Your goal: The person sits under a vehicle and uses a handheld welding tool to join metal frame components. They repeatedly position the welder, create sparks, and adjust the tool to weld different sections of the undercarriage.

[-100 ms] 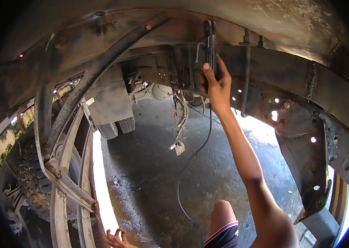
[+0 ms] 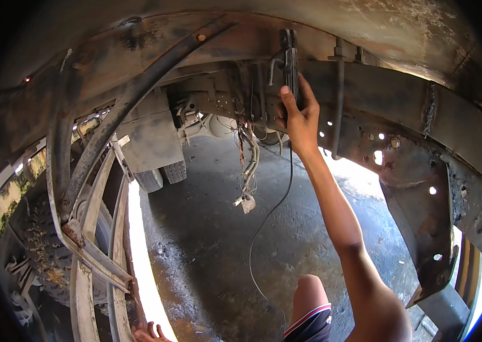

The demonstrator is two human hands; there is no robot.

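Observation:
Raised overhead, my right hand (image 2: 302, 117) is closed around a long black corded tool (image 2: 290, 65), thumb on its near side. The tool stands upright, its top against the view of the rusty chassis beam (image 2: 252, 43); whether they touch I cannot tell. A bent dark handle or hook sticks out at its left. From below the hand a thin dark cable (image 2: 269, 214) hangs in a curve toward the floor. My left hand (image 2: 151, 333) is low at the bottom edge, beside the pale metal rails (image 2: 116, 302), its fingers apart and partly cut off; nothing shows in it.
A diagonal dark brace (image 2: 132, 100) runs down at the left, near a large tyre (image 2: 53, 251). Loose wiring with a connector (image 2: 246, 202) dangles mid-view. Perforated metal plates (image 2: 417, 211) stand at the right. My knee (image 2: 311, 288) is above the concrete floor (image 2: 206, 239).
My left hand has shifted left and slightly down toward the pale rails. My right hand keeps its hold on the corded tool, almost still.

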